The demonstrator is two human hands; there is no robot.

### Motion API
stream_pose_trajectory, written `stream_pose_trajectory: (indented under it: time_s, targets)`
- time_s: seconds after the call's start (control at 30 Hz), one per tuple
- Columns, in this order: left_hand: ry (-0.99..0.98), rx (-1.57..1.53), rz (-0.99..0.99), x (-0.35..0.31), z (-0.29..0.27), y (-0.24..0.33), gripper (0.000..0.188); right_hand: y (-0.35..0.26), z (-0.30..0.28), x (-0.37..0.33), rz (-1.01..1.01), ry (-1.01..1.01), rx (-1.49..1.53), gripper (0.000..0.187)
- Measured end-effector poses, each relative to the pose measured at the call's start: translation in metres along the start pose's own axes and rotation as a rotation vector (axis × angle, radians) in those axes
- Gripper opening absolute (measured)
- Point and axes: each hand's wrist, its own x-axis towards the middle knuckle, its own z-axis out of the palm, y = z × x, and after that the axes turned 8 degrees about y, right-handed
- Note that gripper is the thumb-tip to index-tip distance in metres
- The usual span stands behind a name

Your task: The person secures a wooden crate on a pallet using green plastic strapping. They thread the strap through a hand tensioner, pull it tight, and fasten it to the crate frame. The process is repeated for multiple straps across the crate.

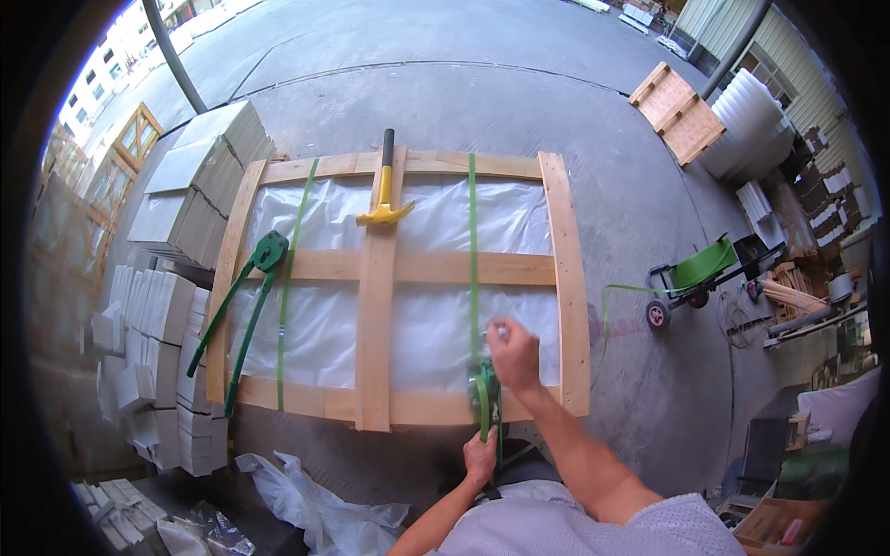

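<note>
A wooden crate (376, 334) with slats over white plastic wrapping lies before me. Two green straps cross it, one on the left (295, 232) and one on the right (474, 213). On the right strap, at the near rail, sits a green strap tensioner (482, 385). My left hand (479, 458) is closed round the green strap tail just below it. My right hand (514, 354) is closed above the tensioner, slightly blurred; what its fingers grip is unclear. A yellow claw hammer (385, 199) with a black grip rests on the middle slat. Long-handled green strapping pliers (263, 269) lie across the left side.
Wrapped slabs (190, 185) and stacked white blocks (153, 343) stand close on the left. Crumpled plastic sheeting (320, 505) lies at the near floor. On the right is a wheeled strap dispenser (686, 278) with a loose green strap end. A wooden pallet (677, 113) stands far right.
</note>
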Motion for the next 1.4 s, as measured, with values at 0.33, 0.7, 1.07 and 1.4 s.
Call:
stream_pose_trajectory:
  time_s: [0.33,0.7,1.07,1.4]
  targets:
    - [-0.160,-0.151,-0.131,-0.001,-0.011,-0.002,0.048,0.007,-0.006,-0.016,-0.088,0.122,0.008,0.019]
    - [-0.330,-0.312,-0.192,-0.005,-0.017,-0.007,0.046,0.005,-0.027,-0.088,-0.203,0.078,-0.044,0.013]
    - [-0.364,-0.295,-0.260,-0.005,-0.027,0.013,0.046,-0.011,0.010,0.009,-0.136,0.113,-0.138,0.020]
    - [-0.323,-0.396,-0.271,-0.007,-0.020,0.009,0.040,0.006,0.019,0.021,-0.145,0.134,-0.169,0.021]
